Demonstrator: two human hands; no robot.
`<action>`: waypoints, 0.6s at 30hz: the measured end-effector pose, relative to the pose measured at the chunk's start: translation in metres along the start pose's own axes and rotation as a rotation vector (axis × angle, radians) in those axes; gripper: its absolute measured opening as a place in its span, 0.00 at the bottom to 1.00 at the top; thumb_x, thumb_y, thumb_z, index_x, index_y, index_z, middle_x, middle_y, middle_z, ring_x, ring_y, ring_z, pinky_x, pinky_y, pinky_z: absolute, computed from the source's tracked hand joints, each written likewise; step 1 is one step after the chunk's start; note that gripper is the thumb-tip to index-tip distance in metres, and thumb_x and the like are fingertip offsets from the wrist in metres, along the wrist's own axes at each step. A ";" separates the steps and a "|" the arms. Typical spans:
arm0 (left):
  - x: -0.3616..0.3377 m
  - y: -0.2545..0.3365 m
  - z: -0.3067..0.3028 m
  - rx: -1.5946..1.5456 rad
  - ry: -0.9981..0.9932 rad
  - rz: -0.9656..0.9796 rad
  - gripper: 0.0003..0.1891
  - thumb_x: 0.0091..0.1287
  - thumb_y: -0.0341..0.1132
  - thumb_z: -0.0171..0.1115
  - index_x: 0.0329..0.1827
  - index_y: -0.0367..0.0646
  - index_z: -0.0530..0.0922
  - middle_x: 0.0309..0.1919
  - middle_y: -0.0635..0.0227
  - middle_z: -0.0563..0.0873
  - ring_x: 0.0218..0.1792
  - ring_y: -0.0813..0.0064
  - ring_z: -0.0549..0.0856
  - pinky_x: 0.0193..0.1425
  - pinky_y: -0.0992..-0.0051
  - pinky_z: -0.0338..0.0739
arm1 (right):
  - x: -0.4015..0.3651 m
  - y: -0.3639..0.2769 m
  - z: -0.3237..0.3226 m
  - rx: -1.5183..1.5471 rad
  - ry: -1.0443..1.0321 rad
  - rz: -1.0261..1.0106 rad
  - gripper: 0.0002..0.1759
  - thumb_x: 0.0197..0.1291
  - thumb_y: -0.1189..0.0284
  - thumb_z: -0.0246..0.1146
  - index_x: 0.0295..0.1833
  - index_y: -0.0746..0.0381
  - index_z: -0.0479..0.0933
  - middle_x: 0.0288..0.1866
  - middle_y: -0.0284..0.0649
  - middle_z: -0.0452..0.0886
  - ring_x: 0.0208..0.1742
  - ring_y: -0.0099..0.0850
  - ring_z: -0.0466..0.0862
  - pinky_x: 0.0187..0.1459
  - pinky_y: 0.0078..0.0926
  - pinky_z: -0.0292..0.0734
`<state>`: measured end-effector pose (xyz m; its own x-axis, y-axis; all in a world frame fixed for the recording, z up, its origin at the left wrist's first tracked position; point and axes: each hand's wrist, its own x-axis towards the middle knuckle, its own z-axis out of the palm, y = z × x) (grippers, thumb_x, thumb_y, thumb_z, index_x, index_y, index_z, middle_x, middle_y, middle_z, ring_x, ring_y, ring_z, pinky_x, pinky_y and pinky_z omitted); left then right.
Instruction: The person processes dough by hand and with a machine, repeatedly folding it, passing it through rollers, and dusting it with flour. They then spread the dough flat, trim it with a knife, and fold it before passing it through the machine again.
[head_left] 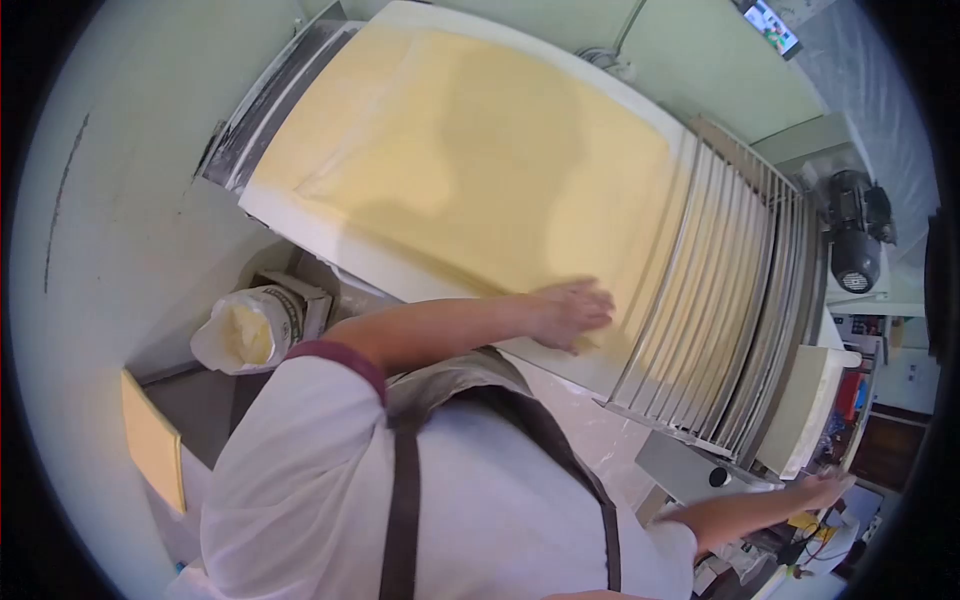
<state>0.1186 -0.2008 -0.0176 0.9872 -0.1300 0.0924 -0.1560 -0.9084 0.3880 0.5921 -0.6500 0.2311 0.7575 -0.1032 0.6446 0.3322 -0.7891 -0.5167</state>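
Observation:
A wide sheet of pale yellow dough point(500, 150) lies flat on the white belt point(375, 265) of a dough sheeter. My left hand point(575, 315) is at the near edge of the dough, palm down with fingers apart, and a little blurred. It holds nothing. Off to the right, my right hand point(828, 488) is stretched out past the machine, fingers extended, close to the lower end of a pale bar point(862, 420). The dough runs under the metal guard bars point(700, 300) at the belt's right side. My head's shadow falls across it.
Left of the belt stands an open white sack point(230, 335) with pale contents beside a box. A tan board point(152, 440) leans below it. A dark motor point(855, 230) sits behind the guard. A lit screen point(770, 25) is on the wall; cables and tools point(815, 540) lie at lower right.

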 end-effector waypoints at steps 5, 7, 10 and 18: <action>-0.168 -0.113 -0.038 0.072 0.160 -0.814 0.37 0.69 0.55 0.50 0.76 0.47 0.54 0.77 0.58 0.52 0.78 0.60 0.48 0.78 0.51 0.38 | -0.281 -0.189 0.077 -0.042 0.118 -0.034 0.13 0.63 0.69 0.52 0.47 0.63 0.77 0.43 0.46 0.82 0.43 0.42 0.81 0.43 0.39 0.78; -0.256 -0.142 -0.055 0.301 0.264 -1.127 0.35 0.70 0.55 0.49 0.77 0.50 0.54 0.76 0.58 0.54 0.77 0.59 0.51 0.76 0.48 0.42 | -0.420 -0.293 0.094 0.311 -0.652 -0.244 0.14 0.62 0.70 0.52 0.49 0.63 0.77 0.41 0.44 0.81 0.40 0.38 0.80 0.41 0.35 0.76; -0.338 -0.128 -0.073 0.250 0.333 -1.345 0.34 0.72 0.55 0.45 0.76 0.47 0.56 0.75 0.57 0.57 0.76 0.57 0.53 0.75 0.48 0.45 | -0.446 -0.309 0.088 0.239 -1.117 -0.310 0.17 0.60 0.72 0.52 0.53 0.62 0.77 0.37 0.40 0.80 0.34 0.31 0.79 0.38 0.28 0.75; -0.397 -0.164 -0.049 0.309 0.672 -1.399 0.35 0.71 0.54 0.46 0.71 0.34 0.61 0.71 0.47 0.63 0.73 0.52 0.60 0.73 0.50 0.54 | -0.312 -0.185 0.076 0.332 0.024 0.129 0.19 0.64 0.68 0.50 0.52 0.67 0.78 0.42 0.42 0.80 0.43 0.32 0.79 0.47 0.28 0.72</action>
<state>-0.2496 0.0196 -0.0732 0.1316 0.9613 0.2420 0.9227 -0.2080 0.3247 0.3370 -0.4254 0.0827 0.7928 -0.2066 0.5734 0.4022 -0.5296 -0.7468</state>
